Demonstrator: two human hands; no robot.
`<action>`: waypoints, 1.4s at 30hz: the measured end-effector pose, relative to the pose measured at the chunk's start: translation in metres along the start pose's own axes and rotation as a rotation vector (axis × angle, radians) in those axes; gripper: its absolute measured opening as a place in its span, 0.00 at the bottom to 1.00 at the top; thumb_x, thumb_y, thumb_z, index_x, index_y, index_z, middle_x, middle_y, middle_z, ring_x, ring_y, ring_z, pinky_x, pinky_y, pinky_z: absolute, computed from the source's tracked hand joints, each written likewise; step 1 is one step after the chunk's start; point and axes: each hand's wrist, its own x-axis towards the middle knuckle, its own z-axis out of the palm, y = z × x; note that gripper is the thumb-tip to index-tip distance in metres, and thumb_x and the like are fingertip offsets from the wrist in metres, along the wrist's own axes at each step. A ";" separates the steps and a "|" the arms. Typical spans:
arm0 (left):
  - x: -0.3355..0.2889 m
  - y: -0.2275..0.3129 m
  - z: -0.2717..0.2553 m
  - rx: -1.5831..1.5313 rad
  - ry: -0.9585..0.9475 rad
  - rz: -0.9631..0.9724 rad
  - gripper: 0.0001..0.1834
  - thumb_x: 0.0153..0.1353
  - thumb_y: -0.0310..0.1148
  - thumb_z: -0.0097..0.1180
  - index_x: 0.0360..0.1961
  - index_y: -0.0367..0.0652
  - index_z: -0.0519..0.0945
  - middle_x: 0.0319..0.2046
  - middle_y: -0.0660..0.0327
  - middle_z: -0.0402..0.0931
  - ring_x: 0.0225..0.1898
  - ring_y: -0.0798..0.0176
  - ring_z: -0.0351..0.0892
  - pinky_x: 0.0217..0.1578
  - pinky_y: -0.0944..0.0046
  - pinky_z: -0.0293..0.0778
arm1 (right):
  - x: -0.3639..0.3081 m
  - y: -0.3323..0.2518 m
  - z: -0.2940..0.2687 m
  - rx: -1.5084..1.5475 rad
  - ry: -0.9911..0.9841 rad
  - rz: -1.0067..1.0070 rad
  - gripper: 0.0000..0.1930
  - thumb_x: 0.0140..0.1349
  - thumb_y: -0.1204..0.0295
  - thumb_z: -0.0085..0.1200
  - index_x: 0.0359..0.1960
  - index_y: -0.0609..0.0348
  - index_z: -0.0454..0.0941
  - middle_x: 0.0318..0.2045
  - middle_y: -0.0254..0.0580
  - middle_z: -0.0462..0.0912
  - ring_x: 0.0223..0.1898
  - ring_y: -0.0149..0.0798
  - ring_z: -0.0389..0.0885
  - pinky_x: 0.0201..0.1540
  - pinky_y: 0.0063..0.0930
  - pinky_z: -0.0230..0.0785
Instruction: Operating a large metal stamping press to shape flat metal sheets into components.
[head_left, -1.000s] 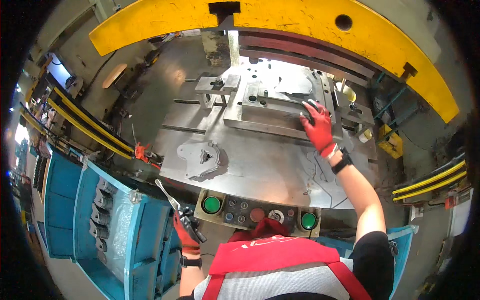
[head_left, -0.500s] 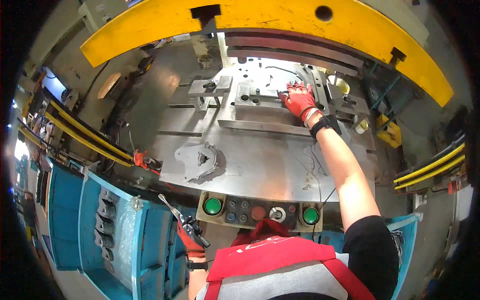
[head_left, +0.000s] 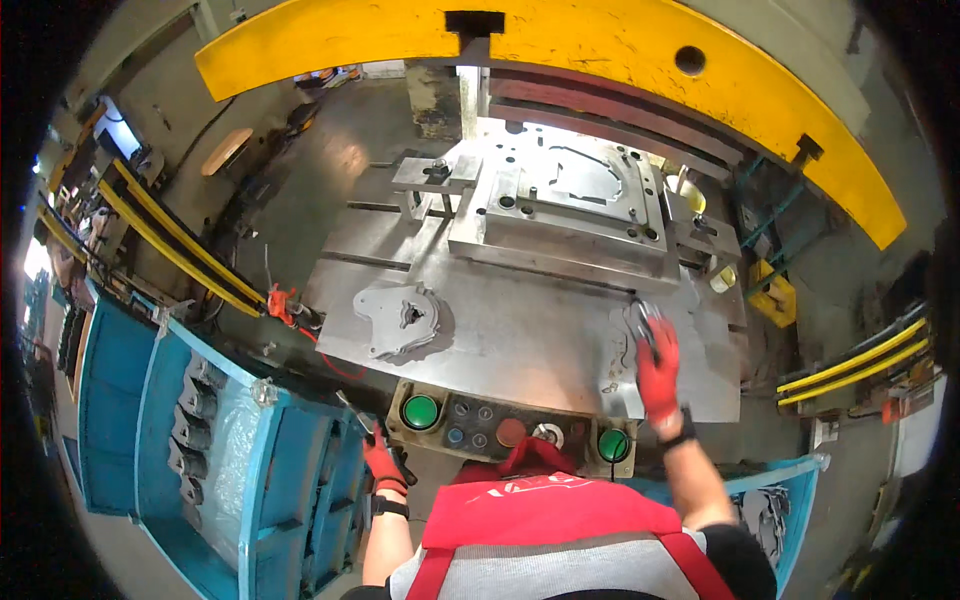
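Observation:
My left hand (head_left: 382, 462), in a red glove, is closed around a slim metal tool (head_left: 357, 415) with a dark handle, left of the button panel (head_left: 475, 425). My right hand (head_left: 657, 378), gloved in red with grey fingertips, is over the right front of the steel press bed (head_left: 520, 345). Its fingers stretch forward and no part is in them. Beyond it stands the steel die (head_left: 570, 245), with a flat shaped metal plate (head_left: 588, 180) on top. Several flat grey metal parts (head_left: 398, 318) lie stacked at the bed's left.
A yellow press beam (head_left: 600, 40) spans the top. Clamp blocks (head_left: 435, 175) flank the die. Yellow-striped guard bars (head_left: 180, 245) stand at both sides. Blue bins (head_left: 265, 480) with metal parts are at lower left and lower right. Green buttons (head_left: 421, 411) sit on the panel.
My right hand has drawn back from the die's top to the front right of the bed, uncovering the plate. My left hand still holds the tool beside the panel.

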 end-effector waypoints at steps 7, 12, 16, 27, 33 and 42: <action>0.058 -0.094 0.023 0.384 -0.087 -0.035 0.56 0.35 0.58 0.65 0.60 0.37 0.53 0.49 0.41 0.66 0.51 0.47 0.67 0.48 0.53 0.65 | -0.222 0.104 -0.035 0.120 0.206 0.785 0.25 0.61 0.67 0.48 0.57 0.67 0.60 0.56 0.53 0.65 0.58 0.45 0.61 0.58 0.34 0.53; 0.025 -0.042 0.042 0.737 -0.017 -0.108 0.61 0.33 0.56 0.68 0.63 0.42 0.47 0.57 0.38 0.57 0.59 0.36 0.55 0.55 0.49 0.60 | -0.260 0.110 -0.001 -0.091 -0.093 1.078 0.45 0.47 0.56 0.60 0.61 0.68 0.50 0.53 0.59 0.66 0.56 0.47 0.65 0.56 0.36 0.57; 0.024 -0.034 0.046 0.671 -0.003 -0.122 0.59 0.33 0.49 0.70 0.63 0.45 0.48 0.58 0.38 0.53 0.61 0.39 0.50 0.58 0.51 0.55 | -0.257 0.105 0.002 -0.108 -0.217 1.074 0.53 0.36 0.53 0.66 0.60 0.70 0.51 0.50 0.61 0.70 0.52 0.51 0.69 0.53 0.40 0.62; 0.023 -0.039 0.057 0.695 0.087 -0.143 0.56 0.34 0.49 0.68 0.62 0.46 0.50 0.55 0.32 0.54 0.55 0.36 0.59 0.53 0.50 0.62 | -0.230 0.092 0.003 -0.094 -0.172 1.257 0.46 0.33 0.62 0.69 0.55 0.68 0.58 0.51 0.57 0.70 0.51 0.51 0.70 0.52 0.38 0.64; 0.016 -0.027 0.064 0.689 0.100 -0.121 0.56 0.33 0.47 0.69 0.62 0.46 0.50 0.55 0.33 0.54 0.54 0.36 0.61 0.52 0.50 0.63 | -0.224 0.088 0.002 -0.150 -0.232 1.329 0.50 0.32 0.62 0.71 0.58 0.69 0.55 0.52 0.58 0.68 0.54 0.51 0.67 0.53 0.37 0.62; 0.018 -0.026 0.049 0.615 0.047 -0.085 0.53 0.34 0.47 0.69 0.60 0.43 0.53 0.55 0.39 0.59 0.57 0.39 0.58 0.55 0.51 0.59 | -0.237 0.098 0.010 -0.235 -0.225 1.248 0.50 0.37 0.57 0.68 0.59 0.70 0.54 0.53 0.59 0.67 0.54 0.52 0.67 0.55 0.36 0.60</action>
